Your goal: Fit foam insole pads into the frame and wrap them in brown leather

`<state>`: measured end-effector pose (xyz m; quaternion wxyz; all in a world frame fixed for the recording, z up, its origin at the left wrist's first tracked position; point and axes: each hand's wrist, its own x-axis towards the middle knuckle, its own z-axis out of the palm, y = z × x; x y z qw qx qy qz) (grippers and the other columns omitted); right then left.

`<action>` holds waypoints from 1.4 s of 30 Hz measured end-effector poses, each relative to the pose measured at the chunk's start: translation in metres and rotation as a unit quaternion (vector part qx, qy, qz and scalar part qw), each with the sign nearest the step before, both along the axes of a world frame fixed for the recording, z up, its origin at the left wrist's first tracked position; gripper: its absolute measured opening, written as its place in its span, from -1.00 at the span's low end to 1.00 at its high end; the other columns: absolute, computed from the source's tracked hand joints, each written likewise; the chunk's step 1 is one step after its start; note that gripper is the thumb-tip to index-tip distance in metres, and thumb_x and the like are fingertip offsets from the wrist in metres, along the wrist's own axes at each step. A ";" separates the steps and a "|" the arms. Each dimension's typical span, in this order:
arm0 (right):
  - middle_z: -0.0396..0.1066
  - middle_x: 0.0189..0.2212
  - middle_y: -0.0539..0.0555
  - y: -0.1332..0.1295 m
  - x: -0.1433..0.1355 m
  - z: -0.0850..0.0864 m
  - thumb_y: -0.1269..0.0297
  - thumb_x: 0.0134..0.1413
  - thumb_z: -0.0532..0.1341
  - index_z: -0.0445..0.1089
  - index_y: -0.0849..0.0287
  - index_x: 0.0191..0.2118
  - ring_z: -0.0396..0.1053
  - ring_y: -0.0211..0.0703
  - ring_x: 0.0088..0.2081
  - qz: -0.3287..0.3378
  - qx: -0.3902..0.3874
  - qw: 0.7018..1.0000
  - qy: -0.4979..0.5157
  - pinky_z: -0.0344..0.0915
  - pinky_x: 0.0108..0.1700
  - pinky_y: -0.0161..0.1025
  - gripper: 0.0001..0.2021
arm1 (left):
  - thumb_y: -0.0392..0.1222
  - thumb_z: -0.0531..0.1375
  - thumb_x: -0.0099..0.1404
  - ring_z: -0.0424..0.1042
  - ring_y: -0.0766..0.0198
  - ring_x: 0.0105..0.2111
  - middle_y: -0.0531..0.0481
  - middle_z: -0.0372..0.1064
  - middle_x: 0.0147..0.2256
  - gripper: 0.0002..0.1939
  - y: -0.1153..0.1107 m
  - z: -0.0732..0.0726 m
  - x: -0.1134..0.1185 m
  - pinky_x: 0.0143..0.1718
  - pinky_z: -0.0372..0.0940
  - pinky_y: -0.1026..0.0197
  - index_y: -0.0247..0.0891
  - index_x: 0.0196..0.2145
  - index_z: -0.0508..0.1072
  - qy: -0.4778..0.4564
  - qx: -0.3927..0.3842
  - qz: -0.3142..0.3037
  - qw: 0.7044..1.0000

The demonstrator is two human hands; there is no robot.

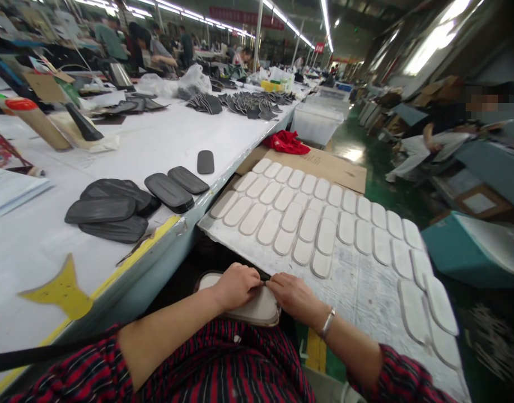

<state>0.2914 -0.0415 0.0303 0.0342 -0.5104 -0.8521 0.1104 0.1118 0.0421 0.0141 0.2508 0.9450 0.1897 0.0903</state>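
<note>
On my lap, against the plaid shirt, lies a rounded oblong panel (259,309) with a whitish face and a dark rim. My left hand (239,285) rests across it, fingers curled onto its far edge. Pinched at the same edge near the right end is my right hand (297,299), its wrist wearing a silver bracelet. The fingertips of both hands nearly meet. Just beyond them, rows of similar whitish oblong pieces (263,228) cover much of a low board (349,302), some overlapping.
On the white table (156,140) at left are dark oblong pieces (110,207), a yellow cutout (61,288) and stacked dark parts (252,103). A red cloth (287,142) lies on cardboard (345,172). A teal bin (454,252) stands at right, near a seated person (433,140).
</note>
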 end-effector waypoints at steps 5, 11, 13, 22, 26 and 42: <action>0.32 -0.30 0.24 -0.006 -0.011 0.013 0.53 0.03 0.04 0.32 0.33 -0.21 0.25 0.00 -0.27 0.020 0.015 0.993 -0.113 0.20 -0.27 -0.10 -0.79 | -0.28 0.06 0.21 0.36 0.17 -0.18 -0.03 0.42 -0.18 -0.72 0.003 0.008 -0.007 -0.11 0.14 0.11 -0.14 -0.13 0.40 0.017 -0.035 0.009 0.999; 0.30 -0.04 0.15 0.041 0.008 0.001 0.15 0.24 -0.15 0.27 0.19 0.01 0.23 -0.10 -0.03 -0.091 -0.230 0.953 0.175 0.14 0.02 -0.15 -0.60 | -0.23 0.18 0.10 0.27 0.17 -0.01 0.01 0.30 0.00 -0.33 0.044 0.019 -0.077 0.02 0.12 0.14 -0.07 0.15 0.07 0.029 -0.177 0.042 0.983; 0.26 0.04 0.07 0.059 0.006 -0.013 0.01 0.21 -0.17 0.26 0.12 0.04 0.18 -0.09 0.05 -0.079 -0.344 0.907 0.230 0.06 0.10 -0.14 -0.53 | -0.22 0.16 0.13 0.25 0.17 0.02 0.01 0.25 0.04 -0.45 0.049 0.018 -0.094 0.05 0.09 0.13 -0.06 0.09 0.19 0.037 -0.183 0.041 0.982; 0.09 0.15 -0.06 0.094 -0.036 -0.031 -0.06 0.17 -0.14 0.07 -0.01 0.16 0.03 -0.18 0.15 0.028 -0.444 0.849 0.285 -0.11 0.19 -0.18 -0.50 | -0.09 0.13 0.19 0.25 0.17 0.02 -0.04 0.24 0.05 -0.56 0.055 0.004 -0.106 0.05 0.12 0.14 -0.10 0.04 0.28 0.008 -0.141 -0.018 0.990; 0.03 0.17 0.02 0.106 -0.052 -0.040 -0.07 0.16 -0.15 0.02 0.08 0.19 0.01 -0.16 0.17 0.049 -0.440 0.852 0.279 -0.13 0.20 -0.17 -0.45 | -0.06 0.15 0.18 0.28 0.14 0.00 -0.06 0.29 0.01 -0.58 0.060 -0.001 -0.109 0.03 0.15 0.12 -0.12 0.01 0.33 -0.016 -0.125 -0.036 0.991; 0.21 0.08 -0.02 0.068 -0.003 -0.024 -0.10 0.13 -0.10 0.13 0.00 0.13 0.15 -0.16 0.09 -0.071 -0.538 0.775 0.324 0.04 0.12 -0.16 -0.49 | -0.11 0.03 0.27 0.08 0.07 0.12 -0.07 0.18 0.09 -0.62 0.044 0.007 -0.110 0.11 -0.03 0.00 -0.14 0.03 0.29 0.038 0.026 -0.016 0.999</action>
